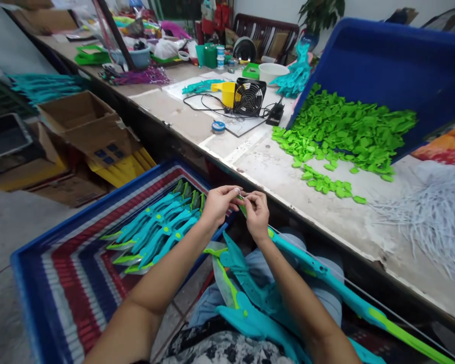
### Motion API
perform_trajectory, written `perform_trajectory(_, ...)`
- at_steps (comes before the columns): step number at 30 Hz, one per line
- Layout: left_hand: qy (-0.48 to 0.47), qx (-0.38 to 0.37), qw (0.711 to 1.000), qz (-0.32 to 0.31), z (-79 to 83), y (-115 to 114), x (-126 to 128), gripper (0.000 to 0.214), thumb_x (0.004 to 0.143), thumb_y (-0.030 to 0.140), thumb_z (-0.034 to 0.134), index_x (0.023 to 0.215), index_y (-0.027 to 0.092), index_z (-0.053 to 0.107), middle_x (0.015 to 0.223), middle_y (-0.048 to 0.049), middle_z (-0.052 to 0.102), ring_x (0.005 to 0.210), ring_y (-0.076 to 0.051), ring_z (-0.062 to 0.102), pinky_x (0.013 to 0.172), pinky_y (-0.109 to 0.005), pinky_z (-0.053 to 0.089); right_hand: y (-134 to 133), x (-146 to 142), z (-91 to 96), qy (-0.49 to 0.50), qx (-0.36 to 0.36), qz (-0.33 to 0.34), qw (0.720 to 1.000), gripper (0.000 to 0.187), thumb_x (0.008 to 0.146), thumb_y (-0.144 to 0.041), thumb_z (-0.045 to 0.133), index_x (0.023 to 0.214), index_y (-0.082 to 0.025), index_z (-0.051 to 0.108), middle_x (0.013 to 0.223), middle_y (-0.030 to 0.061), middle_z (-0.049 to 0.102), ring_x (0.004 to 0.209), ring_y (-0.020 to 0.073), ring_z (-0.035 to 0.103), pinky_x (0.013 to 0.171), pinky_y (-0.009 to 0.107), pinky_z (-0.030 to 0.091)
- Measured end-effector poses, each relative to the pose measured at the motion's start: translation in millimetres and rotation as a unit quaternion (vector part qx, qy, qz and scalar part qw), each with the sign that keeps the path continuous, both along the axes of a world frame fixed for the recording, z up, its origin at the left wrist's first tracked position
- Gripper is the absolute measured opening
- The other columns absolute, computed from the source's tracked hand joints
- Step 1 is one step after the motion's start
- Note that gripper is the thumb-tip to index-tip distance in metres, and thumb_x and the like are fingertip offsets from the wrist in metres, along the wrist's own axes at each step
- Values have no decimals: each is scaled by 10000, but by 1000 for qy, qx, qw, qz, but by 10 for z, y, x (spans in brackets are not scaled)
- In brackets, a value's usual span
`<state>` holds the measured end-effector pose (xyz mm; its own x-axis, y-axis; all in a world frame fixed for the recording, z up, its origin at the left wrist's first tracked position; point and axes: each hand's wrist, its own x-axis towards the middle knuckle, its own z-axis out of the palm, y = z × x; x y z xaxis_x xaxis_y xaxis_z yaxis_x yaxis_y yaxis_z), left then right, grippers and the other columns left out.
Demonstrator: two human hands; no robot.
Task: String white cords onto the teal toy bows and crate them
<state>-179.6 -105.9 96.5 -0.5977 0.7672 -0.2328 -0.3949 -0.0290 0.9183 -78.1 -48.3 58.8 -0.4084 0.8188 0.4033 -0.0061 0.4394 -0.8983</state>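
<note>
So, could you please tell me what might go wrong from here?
The thin white strand pinched between the left hand and right hand could slip free. The turquoise pieces lying loosely over the lap might slide to the floor. The loose green pieces outside the tipped blue bin could scatter if bumped.

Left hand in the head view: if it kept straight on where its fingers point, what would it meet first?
Probably the right hand, close beside the fingers of the left hand, though their depth gap is unclear.
</note>
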Motion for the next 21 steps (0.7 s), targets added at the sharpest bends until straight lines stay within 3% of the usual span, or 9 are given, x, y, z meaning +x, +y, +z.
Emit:
perform_trajectory(4, -68, -3, 996, -61, -20, -15, -30, 308, 569, 329, 821, 738, 110, 687, 648, -51, 664, 557, -139, 629, 524, -248, 533, -17, -20, 94, 33, 15, -23, 999, 114, 845, -268, 549, 769, -199, 600, 912, 58, 515, 882, 169, 554, 787, 323, 511)
perform_trajectory(8, -60, -4, 992, -112, -11, -34, -109, 370, 539, 395, 844, 738, 112, 712, 659, -67, 685, 591, -143, 648, 562, -236, 542, -5, -39, 125, 49, 22, -13, 998, 122, 849, -284, 558, 791, -208, 633, 917, 58, 529, 869, 169, 563, 747, 312, 527)
perform_trajectory(14, -31, -9, 991, -132, -5, -21, -138, 369, 484, 384, 867, 686, 118, 710, 596, -59, 667, 565, -148, 635, 561, -258, 540, 56, -32, 104, 30, 54, -5, 998, 143, 860, -264, 528, 802, -211, 648, 891, 53, 555, 850, 164, 579, 754, 308, 529)
perform_trajectory(18, 0, 6, 994, -105, -41, 0, -76, 343, 528, 377, 837, 693, 114, 692, 584, -44, 652, 540, -132, 615, 545, -247, 522, 111, 2, 132, 20, 52, 52, 997, 170, 865, -236, 505, 848, -208, 671, 923, 60, 567, 885, 167, 588, 797, 314, 527)
perform_trajectory(21, -19, 11, 999, -31, -70, 48, 5, 264, 562, 330, 796, 645, 128, 649, 573, -14, 630, 526, -109, 591, 517, -219, 497, 129, 27, 146, 9, 54, 85, 995, 196, 870, -239, 504, 965, -222, 674, 986, 68, 584, 905, 169, 602, 808, 322, 531)
